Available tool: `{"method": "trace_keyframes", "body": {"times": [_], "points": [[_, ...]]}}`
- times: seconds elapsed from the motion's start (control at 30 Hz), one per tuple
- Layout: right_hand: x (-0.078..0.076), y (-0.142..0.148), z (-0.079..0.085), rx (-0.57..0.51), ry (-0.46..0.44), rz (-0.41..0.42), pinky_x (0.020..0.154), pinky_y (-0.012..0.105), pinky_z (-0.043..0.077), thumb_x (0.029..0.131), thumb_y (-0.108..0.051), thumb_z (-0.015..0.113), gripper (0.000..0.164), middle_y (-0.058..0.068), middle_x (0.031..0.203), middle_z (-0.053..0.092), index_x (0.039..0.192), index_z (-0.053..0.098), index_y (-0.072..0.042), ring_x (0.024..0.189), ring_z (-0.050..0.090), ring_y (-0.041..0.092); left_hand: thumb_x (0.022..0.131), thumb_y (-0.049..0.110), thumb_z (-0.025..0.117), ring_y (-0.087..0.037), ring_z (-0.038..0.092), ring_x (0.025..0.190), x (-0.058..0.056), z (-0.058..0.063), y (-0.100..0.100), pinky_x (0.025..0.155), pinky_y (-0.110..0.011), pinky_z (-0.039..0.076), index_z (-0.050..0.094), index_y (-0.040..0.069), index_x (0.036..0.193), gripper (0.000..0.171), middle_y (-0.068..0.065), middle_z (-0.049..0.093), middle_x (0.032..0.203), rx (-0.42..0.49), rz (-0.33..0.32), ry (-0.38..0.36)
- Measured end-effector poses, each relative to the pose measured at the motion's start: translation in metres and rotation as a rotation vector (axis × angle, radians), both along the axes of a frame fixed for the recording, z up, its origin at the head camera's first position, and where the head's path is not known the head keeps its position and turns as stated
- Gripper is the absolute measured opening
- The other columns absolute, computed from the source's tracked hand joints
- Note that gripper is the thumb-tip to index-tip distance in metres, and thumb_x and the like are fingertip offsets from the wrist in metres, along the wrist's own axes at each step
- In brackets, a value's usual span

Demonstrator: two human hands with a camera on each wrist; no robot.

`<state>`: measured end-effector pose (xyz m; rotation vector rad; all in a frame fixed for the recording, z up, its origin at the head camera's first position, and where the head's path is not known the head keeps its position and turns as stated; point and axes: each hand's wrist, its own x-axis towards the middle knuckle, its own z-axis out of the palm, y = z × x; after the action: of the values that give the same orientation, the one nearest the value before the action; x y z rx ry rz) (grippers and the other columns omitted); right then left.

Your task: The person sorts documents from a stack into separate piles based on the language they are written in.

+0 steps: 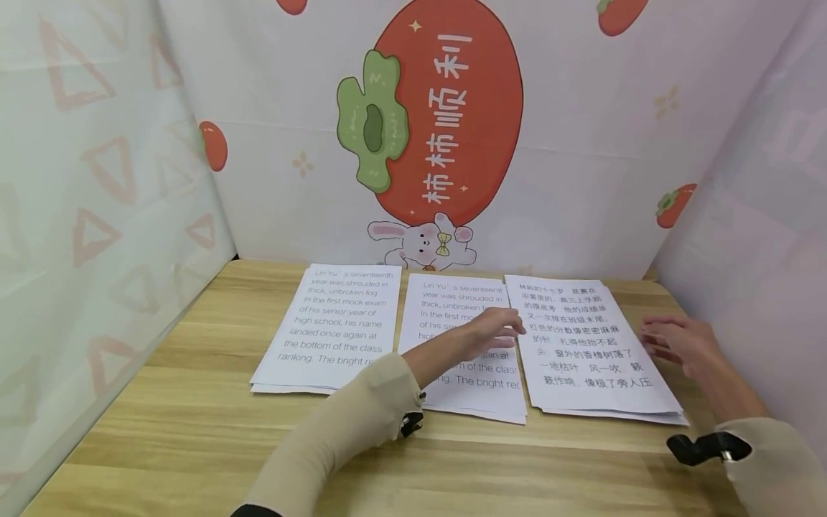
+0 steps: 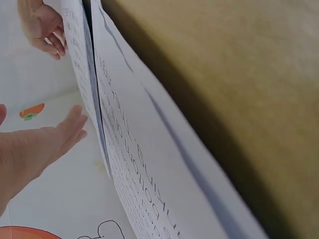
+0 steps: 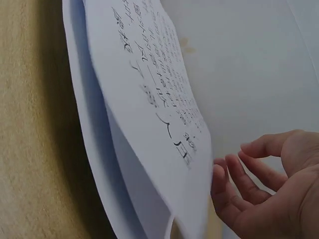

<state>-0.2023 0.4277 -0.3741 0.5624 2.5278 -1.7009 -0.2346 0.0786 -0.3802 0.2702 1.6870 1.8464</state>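
Observation:
Three stacks of printed paper lie in a row on a wooden table. Above the middle stack of English text (image 1: 465, 398) hovers my left hand (image 1: 481, 334), its fingertips close to the left edge of the right stack of Chinese text (image 1: 581, 352). My right hand (image 1: 681, 345) is beside that stack's right edge, palm turned towards it. In the right wrist view the fingers (image 3: 244, 184) are loosely bent near the paper's edge; whether they touch it I cannot tell. Neither hand holds a thing. In the left wrist view, the left hand's fingers (image 2: 70, 129) look extended.
The left stack of English text (image 1: 336, 323) lies apart from both hands. Bare wooden tabletop (image 1: 452, 474) runs along the front. A printed cloth (image 1: 284, 208) with a persimmon drawing stands behind, and pale cloth walls (image 1: 97, 215) close in both sides.

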Motion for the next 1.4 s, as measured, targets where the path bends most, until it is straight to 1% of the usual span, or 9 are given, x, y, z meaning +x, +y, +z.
{"method": "trace_keyframes", "body": {"times": [0.1,0.2,0.33,0.53,0.67,0.77,1.07,1.27,1.4], "points": [[-0.002,-0.005,0.002,0.053,0.021,0.0,0.073,0.024,0.064,0.106,-0.019,0.055,0.045,-0.016,0.085,0.064,0.138,0.051,0.012,0.074,0.065,-0.004,0.086,0.005,0.058,-0.04,0.038,0.149,0.0,0.002,-0.009,0.121,-0.047,0.039,0.048,-0.015,0.141,0.059,-0.017,0.028,0.168,-0.014,-0.004,-0.002],[-0.003,-0.014,0.005,0.156,0.047,0.039,0.072,0.022,0.062,0.107,-0.025,0.052,0.056,0.006,0.106,0.067,0.146,0.043,0.014,0.075,0.062,-0.009,0.088,0.005,0.058,-0.039,0.04,0.147,-0.001,0.005,-0.018,0.12,-0.047,0.04,0.036,-0.011,0.153,0.07,-0.019,0.032,0.166,-0.024,-0.004,-0.001],[-0.003,-0.029,0.009,0.186,0.081,0.117,0.075,0.019,0.061,0.108,-0.027,0.052,0.057,0.027,0.135,0.055,0.147,0.044,0.013,0.081,0.063,-0.01,0.092,0.006,0.057,-0.038,0.046,0.144,-0.003,0.009,-0.035,0.119,-0.046,0.042,0.033,-0.008,0.156,0.07,-0.023,0.039,0.159,-0.057,0.003,0.024],[-0.009,-0.059,0.014,0.148,0.12,0.229,0.081,0.025,0.063,0.108,-0.023,0.055,0.054,0.023,0.134,0.057,0.146,0.045,0.014,0.085,0.067,-0.006,0.098,0.012,0.056,-0.034,0.052,0.138,-0.009,0.011,-0.07,0.112,-0.042,0.05,0.055,-0.008,0.14,0.047,-0.019,0.051,0.15,-0.232,0.046,0.156],[-0.011,-0.078,0.014,0.103,0.123,0.291,0.084,0.032,0.064,0.106,-0.016,0.058,0.05,0.022,0.127,0.065,0.142,0.047,0.017,0.089,0.072,0.003,0.1,0.014,0.054,-0.034,0.052,0.139,-0.011,0.011,-0.096,0.111,-0.04,0.051,0.064,-0.006,0.128,0.036,-0.017,0.049,0.154,-0.314,0.109,0.172],[-0.011,-0.093,0.012,0.089,0.117,0.35,0.086,0.035,0.064,0.106,-0.014,0.059,0.048,0.028,0.127,0.066,0.14,0.048,0.018,0.094,0.074,0.012,0.1,0.014,0.052,-0.036,0.05,0.14,-0.011,0.011,-0.115,0.112,-0.041,0.05,0.06,-0.007,0.136,0.042,-0.018,0.043,0.159,-0.313,0.158,0.144],[-0.013,-0.139,0.003,0.029,0.108,0.463,0.089,0.04,0.063,0.104,-0.011,0.061,0.045,0.033,0.132,0.062,0.139,0.052,0.016,0.106,0.074,0.027,0.104,0.018,0.046,-0.039,0.047,0.143,-0.009,0.008,-0.155,0.117,-0.045,0.044,0.04,-0.008,0.153,0.056,-0.023,0.054,0.147,-0.328,0.228,0.123],[-0.015,-0.163,-0.004,-0.093,0.071,0.534,0.093,0.041,0.061,0.104,-0.007,0.058,0.046,0.037,0.136,0.058,0.142,0.046,0.018,0.112,0.072,0.032,0.103,0.016,0.048,-0.04,0.049,0.14,-0.009,0.004,-0.166,0.116,-0.044,0.046,0.041,-0.011,0.151,0.055,-0.026,0.051,0.149,-0.305,0.275,0.083],[-0.015,-0.172,-0.008,-0.133,0.018,0.532,0.093,0.039,0.062,0.104,-0.007,0.058,0.048,0.035,0.135,0.059,0.143,0.043,0.017,0.11,0.073,0.031,0.101,0.015,0.051,-0.04,0.051,0.138,-0.007,0.003,-0.17,0.115,-0.043,0.047,0.045,-0.011,0.148,0.054,-0.026,0.049,0.15,-0.304,0.297,0.055]]}}
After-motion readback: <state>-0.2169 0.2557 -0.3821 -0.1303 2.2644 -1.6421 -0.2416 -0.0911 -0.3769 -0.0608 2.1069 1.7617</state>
